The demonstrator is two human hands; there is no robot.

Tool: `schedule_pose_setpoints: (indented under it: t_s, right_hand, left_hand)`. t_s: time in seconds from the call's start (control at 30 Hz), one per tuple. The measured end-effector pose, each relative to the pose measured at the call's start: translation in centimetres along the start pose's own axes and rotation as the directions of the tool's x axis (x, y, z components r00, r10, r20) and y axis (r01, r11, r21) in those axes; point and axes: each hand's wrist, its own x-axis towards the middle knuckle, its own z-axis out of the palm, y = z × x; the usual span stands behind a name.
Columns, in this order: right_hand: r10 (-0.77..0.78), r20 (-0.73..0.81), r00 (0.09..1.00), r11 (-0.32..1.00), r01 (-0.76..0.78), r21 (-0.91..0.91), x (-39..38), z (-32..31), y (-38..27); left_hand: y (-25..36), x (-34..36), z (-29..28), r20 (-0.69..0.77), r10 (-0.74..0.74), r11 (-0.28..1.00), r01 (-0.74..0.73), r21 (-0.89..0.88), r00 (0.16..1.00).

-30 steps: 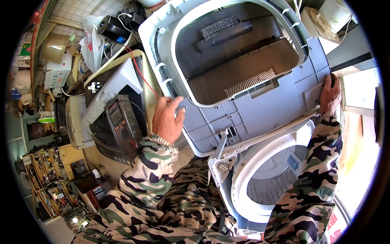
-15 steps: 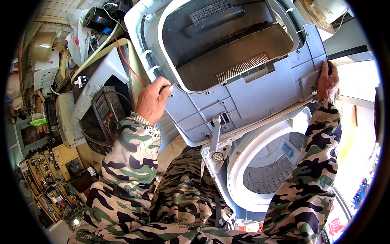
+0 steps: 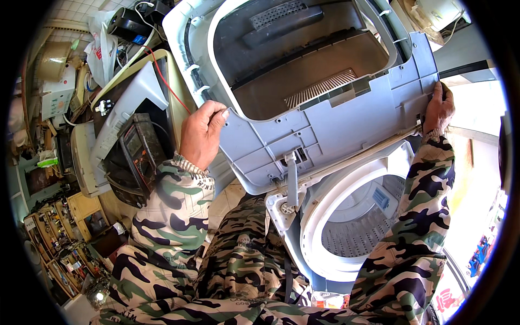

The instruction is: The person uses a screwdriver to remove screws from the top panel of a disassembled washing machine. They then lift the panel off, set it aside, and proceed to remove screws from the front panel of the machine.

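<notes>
A grey-blue washing machine top cover is tilted up over the machine, its ribbed underside facing me. My left hand pinches the cover's left edge between thumb and fingers. On the far right edge, my right hand is wrapped round the cover; part of its fingers is hidden behind the panel. A slim grey plastic arm hangs from the cover's underside, its lower end at the machine's corner. Below the cover lies the open washing machine tub, with a white ring around the perforated drum.
To my left are a multimeter in a dark case and a grey-white panel. A red wire runs near the cover. Shelves with tools stand at lower left. A white plastic bag hangs at the upper left.
The cover has shifted slightly, its right side a little higher. The grey arm now hangs straighter, its lower end partly covering the round fitting at the machine's corner. Both hands keep their hold.
</notes>
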Motion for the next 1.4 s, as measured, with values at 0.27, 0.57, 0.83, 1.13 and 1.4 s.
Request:
schedule_pose_setpoints:
  t_s: [0.27, 0.57, 0.83, 1.13, 1.4]
  right_hand:
    - [-0.015, 0.047, 0.999, 1.0, 0.014, 0.024, 0.5, 0.3, 0.3]
    - [-0.109, 0.174, 0.979, 0.983, 0.132, -0.126, 0.4, 0.1, -0.9]
    - [-0.049, 0.167, 0.985, 0.957, 0.094, -0.273, -1.6, -1.4, -2.7]
    - [-0.167, 0.139, 0.976, 0.911, 0.207, -0.356, -2.0, -0.6, -3.5]
    - [-0.159, 0.169, 0.973, 0.913, 0.211, -0.35, -2.3, -1.0, -3.9]
  left_hand:
    - [-0.5, -0.7, 0.8, -0.029, -0.024, 1.0, 0.024, -0.01, 0.999]
    - [-1.8, -0.4, 0.5, 0.012, -0.041, 0.999, 0.041, 0.015, 0.999]
    - [-1.7, 0.4, 0.4, 0.025, 0.116, 0.942, -0.118, 0.315, 0.993]
    - [-0.9, 0.0, 0.3, 0.092, 0.216, 0.868, -0.234, 0.438, 0.972]
    - [-0.6, 0.8, 0.8, 0.176, 0.173, 0.848, -0.238, 0.474, 0.969]
